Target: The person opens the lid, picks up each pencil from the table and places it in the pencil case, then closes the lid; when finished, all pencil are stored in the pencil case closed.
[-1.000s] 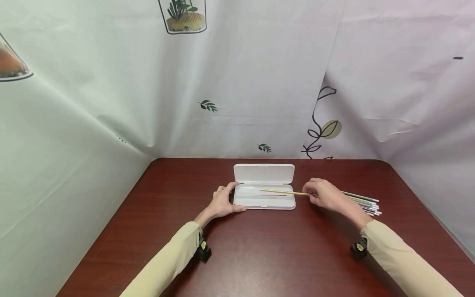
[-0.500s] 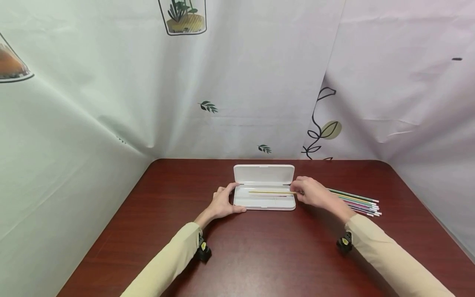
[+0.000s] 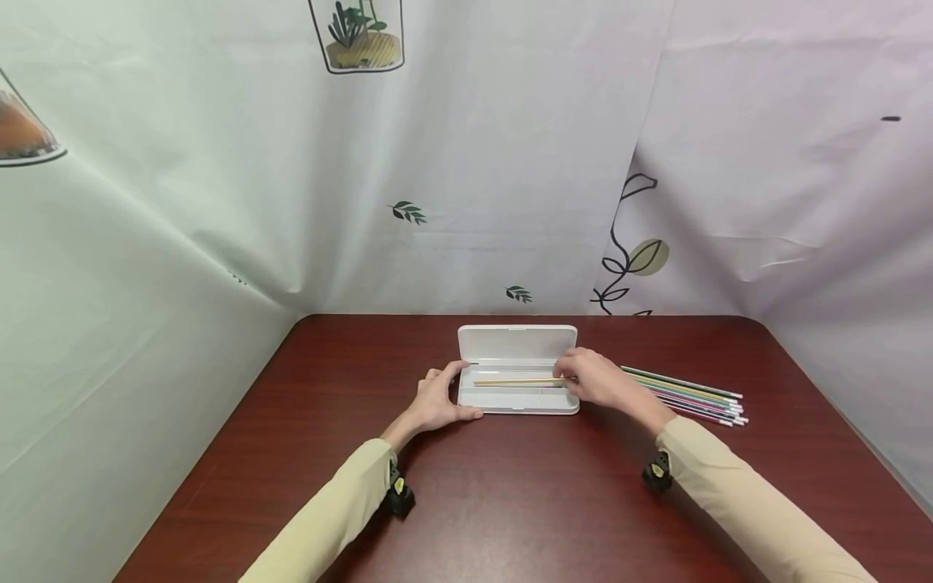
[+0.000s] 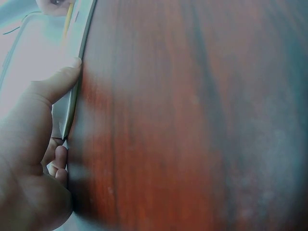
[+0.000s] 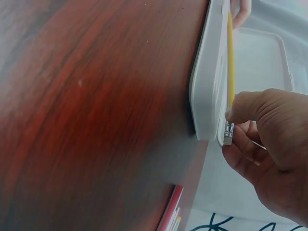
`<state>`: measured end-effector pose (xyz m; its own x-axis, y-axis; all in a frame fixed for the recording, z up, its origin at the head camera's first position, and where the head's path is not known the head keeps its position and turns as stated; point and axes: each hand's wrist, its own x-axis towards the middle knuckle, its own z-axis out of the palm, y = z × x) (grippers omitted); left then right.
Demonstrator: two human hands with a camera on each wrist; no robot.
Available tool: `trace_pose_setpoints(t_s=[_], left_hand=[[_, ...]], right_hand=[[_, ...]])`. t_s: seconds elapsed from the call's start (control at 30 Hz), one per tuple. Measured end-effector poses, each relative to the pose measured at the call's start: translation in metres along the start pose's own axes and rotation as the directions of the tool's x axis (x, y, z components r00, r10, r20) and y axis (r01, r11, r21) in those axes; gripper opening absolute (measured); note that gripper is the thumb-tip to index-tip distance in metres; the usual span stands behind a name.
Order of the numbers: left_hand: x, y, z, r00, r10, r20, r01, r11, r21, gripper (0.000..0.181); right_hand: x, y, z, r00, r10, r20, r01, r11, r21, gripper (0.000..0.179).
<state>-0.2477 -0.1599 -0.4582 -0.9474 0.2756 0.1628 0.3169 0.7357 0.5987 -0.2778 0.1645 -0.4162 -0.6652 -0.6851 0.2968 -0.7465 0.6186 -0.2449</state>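
A white pencil case [image 3: 510, 401] lies with its lid [image 3: 518, 343] raised at the back. My left hand [image 3: 435, 398] holds the case's left end, thumb at the front edge and fingers toward the back; the left wrist view shows the thumb [image 4: 65, 79] on the rim. Over the case's rear compartment, my right hand [image 3: 594, 378] pinches a yellow pencil [image 3: 513, 381] near its eraser end. The pencil lies lengthwise along the case. From the right wrist, the metal band and eraser [image 5: 228, 134] stick out below my thumb, at the case's right end.
Several coloured pencils [image 3: 688, 394] lie in a loose bundle on the table to the right, partly behind my right forearm. The reddish-brown table [image 3: 510, 494] reaches back to a patterned white curtain [image 3: 466, 162].
My right hand has moved left with the yellow pencil, from beside the case to over its right end, and the pencil has come lower. The left hand stays on the case.
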Motion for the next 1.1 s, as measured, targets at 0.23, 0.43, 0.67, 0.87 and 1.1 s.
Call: trace_pose_setpoints(t_s=[0.23, 0.43, 0.67, 0.87, 1.1], left_hand=[[-0.0013, 0.0018, -0.0004, 1.000, 0.000, -0.009, 0.000, 1.000, -0.002, 0.088], [-0.0027, 0.0028, -0.0011, 1.000, 0.008, -0.012, -0.008, 1.000, -0.004, 0.088], [-0.0015, 0.0038, -0.0014, 1.000, 0.004, -0.012, -0.004, 1.000, -0.003, 0.089], [-0.0020, 0.0047, -0.0019, 1.000, 0.012, -0.012, -0.012, 1.000, -0.014, 0.089], [-0.0024, 0.0031, -0.0003, 0.999, 0.025, -0.021, -0.025, 1.000, -0.005, 0.089]], right_hand=[[0.0041, -0.0034, 0.0032, 1.000, -0.021, 0.013, 0.022, 1.000, -0.003, 0.018], [0.0070, -0.0035, 0.0058, 0.998, -0.050, 0.024, 0.049, 0.999, 0.012, 0.018], [0.0083, -0.0031, 0.0061, 0.998, -0.053, 0.035, 0.052, 0.998, 0.033, 0.017], [0.0071, -0.0035, 0.0073, 0.999, -0.044, 0.024, 0.044, 0.999, 0.023, 0.019], [0.0064, -0.0022, 0.0078, 0.999, -0.053, 0.009, 0.052, 0.998, 0.028, 0.017]])
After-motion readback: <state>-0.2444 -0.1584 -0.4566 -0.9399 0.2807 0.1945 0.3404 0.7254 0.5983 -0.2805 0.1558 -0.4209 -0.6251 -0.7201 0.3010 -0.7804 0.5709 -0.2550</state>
